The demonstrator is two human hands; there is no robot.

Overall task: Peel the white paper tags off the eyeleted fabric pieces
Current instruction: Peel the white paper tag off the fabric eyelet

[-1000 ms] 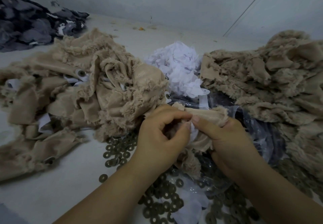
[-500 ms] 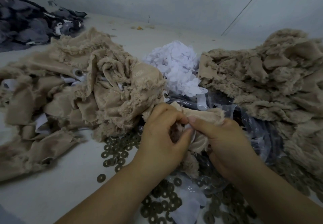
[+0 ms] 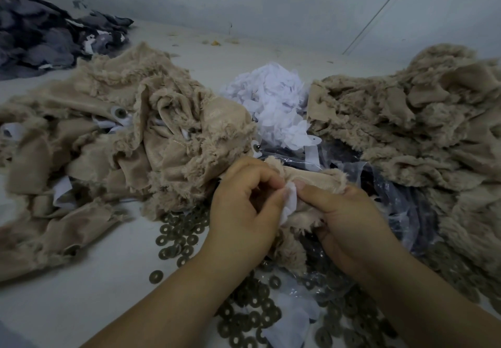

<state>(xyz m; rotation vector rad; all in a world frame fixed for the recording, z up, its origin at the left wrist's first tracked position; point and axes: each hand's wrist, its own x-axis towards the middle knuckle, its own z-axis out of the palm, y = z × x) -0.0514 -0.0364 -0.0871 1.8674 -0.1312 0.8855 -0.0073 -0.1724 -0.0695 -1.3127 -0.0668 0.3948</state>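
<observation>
A pale grey work surface (image 3: 81, 307) lies bare at the near left, hemmed by a big heap of frayed beige plush fabric pieces (image 3: 130, 144) on the left, a second such heap (image 3: 412, 130) on the right and a mound of crumpled white paper tags (image 3: 273, 100) between them. Dull round metal washers (image 3: 176, 236) lie scattered under the wrists. At centre the right hand (image 3: 349, 228) grips a small beige fabric piece (image 3: 314, 179) lying roughly crosswise, while the left hand (image 3: 244, 209) pinches its white paper tag (image 3: 290, 204), which runs near-upright between both thumbs.
</observation>
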